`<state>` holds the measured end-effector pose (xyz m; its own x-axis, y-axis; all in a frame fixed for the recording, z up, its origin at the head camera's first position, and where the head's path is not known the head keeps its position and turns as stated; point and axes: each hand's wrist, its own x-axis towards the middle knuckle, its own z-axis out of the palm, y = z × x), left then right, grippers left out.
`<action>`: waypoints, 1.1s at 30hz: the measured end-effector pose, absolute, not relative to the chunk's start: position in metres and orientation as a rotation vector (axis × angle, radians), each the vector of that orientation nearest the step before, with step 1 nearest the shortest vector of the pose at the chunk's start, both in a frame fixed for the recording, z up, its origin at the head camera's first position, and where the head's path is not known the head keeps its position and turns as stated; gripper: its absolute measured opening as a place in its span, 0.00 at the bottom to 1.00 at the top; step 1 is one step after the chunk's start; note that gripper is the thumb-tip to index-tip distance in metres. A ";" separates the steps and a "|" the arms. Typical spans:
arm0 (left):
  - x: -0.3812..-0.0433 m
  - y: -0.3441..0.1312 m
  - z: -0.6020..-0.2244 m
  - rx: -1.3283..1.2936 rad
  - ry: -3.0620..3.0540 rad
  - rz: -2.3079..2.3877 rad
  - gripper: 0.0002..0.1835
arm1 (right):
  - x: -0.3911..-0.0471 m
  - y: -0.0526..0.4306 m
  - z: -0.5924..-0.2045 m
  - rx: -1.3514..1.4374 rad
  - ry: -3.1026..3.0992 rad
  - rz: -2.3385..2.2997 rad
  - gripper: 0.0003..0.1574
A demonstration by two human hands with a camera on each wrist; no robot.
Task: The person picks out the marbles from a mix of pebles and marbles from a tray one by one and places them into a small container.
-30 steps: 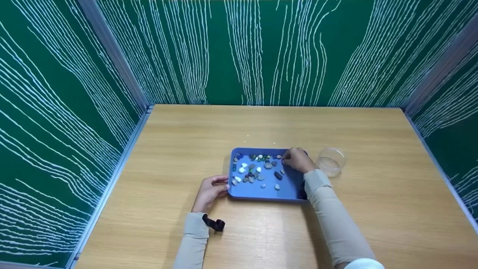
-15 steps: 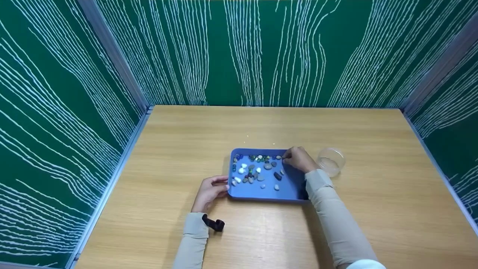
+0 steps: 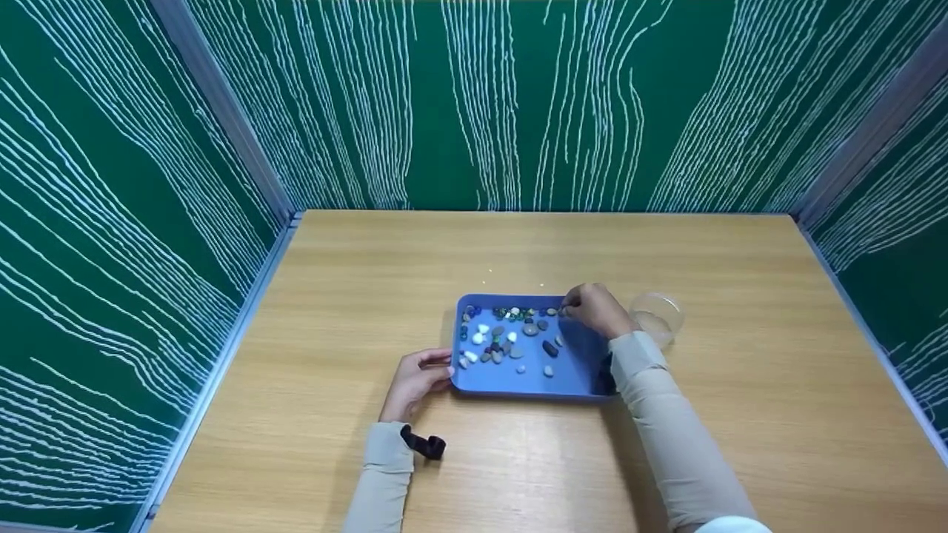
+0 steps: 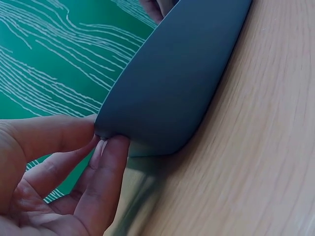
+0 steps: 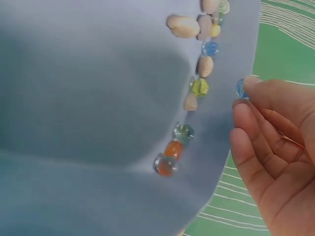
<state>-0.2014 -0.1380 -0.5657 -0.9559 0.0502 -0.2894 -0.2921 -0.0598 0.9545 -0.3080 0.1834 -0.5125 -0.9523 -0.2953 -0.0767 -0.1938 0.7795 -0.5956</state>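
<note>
A blue tray (image 3: 533, 381) lies on the table with pebbles and glass marbles in it. My left hand (image 3: 415, 381) grips the tray's left end; in the left wrist view the thumb and fingers pinch its corner. At the tray's far right corner is my right hand (image 3: 598, 309). In the right wrist view, its thumb and index finger pinch a blue glass marble (image 5: 241, 89) by the tray wall. Below that wall runs a row of pebbles and marbles, with a green marble (image 5: 184, 132) and an orange marble (image 5: 173, 150) near the corner.
A clear round plastic container (image 3: 658, 314) stands right of the tray, close to the right forearm. Tiny pale specks (image 3: 541, 285) lie on the wooden table (image 3: 370, 281) behind the tray. Green panels with white lines (image 3: 459, 111) enclose the back and sides.
My right hand has risen slightly and shifted a little to the right at the tray's far right corner. The left hand stays at the tray's left end.
</note>
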 end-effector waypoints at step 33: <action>-0.200 -0.139 -0.562 -0.260 1.959 2.099 0.23 | -0.295 0.210 -0.479 -0.260 2.810 -0.932 0.16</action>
<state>-0.2005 -0.1389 -0.5625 -0.9507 0.0658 -0.3031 -0.3069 -0.0584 0.9499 -0.2948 0.2102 -0.4791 -0.9705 -0.2171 -0.1050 -0.1112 0.7894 -0.6038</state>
